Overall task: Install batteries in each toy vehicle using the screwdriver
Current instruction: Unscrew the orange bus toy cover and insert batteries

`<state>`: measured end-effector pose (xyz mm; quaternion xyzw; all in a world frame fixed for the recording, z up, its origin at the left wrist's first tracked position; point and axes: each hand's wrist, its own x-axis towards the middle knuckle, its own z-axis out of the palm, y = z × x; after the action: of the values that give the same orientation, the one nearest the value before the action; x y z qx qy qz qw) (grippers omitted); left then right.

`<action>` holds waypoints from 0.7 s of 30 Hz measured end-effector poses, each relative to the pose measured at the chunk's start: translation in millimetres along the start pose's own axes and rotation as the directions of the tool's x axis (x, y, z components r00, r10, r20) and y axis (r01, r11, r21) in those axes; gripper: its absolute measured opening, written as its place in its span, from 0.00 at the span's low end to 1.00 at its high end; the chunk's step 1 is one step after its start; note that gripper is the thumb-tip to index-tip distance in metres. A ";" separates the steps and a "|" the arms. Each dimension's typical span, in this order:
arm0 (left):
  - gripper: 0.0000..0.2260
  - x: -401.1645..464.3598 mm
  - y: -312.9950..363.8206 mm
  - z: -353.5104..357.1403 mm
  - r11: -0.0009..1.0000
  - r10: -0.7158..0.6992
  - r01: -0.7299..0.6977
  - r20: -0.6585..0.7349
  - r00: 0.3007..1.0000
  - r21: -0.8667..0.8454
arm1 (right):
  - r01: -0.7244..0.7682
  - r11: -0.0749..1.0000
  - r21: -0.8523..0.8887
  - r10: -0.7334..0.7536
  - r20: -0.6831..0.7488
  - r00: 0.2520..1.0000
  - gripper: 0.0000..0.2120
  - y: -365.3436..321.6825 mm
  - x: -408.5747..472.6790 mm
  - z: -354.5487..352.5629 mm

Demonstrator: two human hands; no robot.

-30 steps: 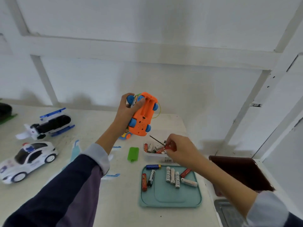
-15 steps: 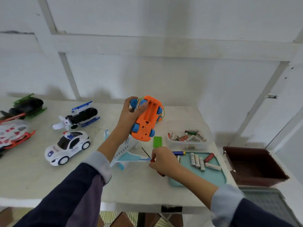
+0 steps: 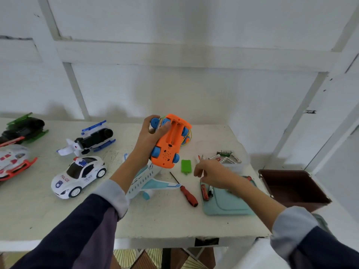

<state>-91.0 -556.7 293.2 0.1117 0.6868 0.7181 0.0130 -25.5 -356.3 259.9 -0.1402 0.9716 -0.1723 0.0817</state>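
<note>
Orange toy car with blue wheels, underside up, battery bay open, clenched in left hand above counter, red-handled screwdriver lying at its 5 o'clock, right hand loose, holding nothing, over teal tray.

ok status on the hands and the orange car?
Left hand grips orange plastic toy car, underside up, battery bay open. Right hand empty, over teal tray. Red-handled screwdriver on table. Nothing blocking.
</note>
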 end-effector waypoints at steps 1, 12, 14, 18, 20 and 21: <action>0.19 0.3 -0.1 1.2 1.000 -0.001 0.001 0.004 1.000 -0.005 | 0.012 1.000 -0.014 -0.012 0.019 1.000 0.12 3.9 -2.6 -2.3; 0.26 1.9 -6.5 19.2 0.998 -0.056 0.056 0.035 0.998 -0.023 | 0.067 0.956 -0.285 -0.017 0.173 0.985 0.27 12.5 -17.5 19.9; 0.24 2.3 -8.3 22.5 0.998 -0.062 0.063 0.038 0.997 -0.032 | 0.073 0.967 -0.246 -0.038 0.144 0.989 0.26 12.4 -19.5 20.4; 0.21 5.5 -10.0 26.9 0.997 -0.060 0.061 0.031 0.998 -0.044 | 0.041 0.994 0.106 -0.043 0.017 0.999 0.18 9.3 -25.4 -9.1; 0.21 5.6 -9.0 30.9 0.995 -0.071 0.073 0.040 0.997 -0.062 | 0.052 0.958 0.283 -0.017 -0.124 0.992 0.17 4.4 -28.9 -36.4; 0.21 5.2 -7.9 33.9 0.993 -0.081 0.084 0.047 0.996 -0.082 | 0.074 0.928 0.365 0.006 -0.212 0.977 0.17 0.5 -29.9 -49.8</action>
<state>-91.1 -522.0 287.2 0.0981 0.6598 0.7424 0.0622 -7.5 -331.3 309.2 -0.1202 0.9220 -0.3680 0.0011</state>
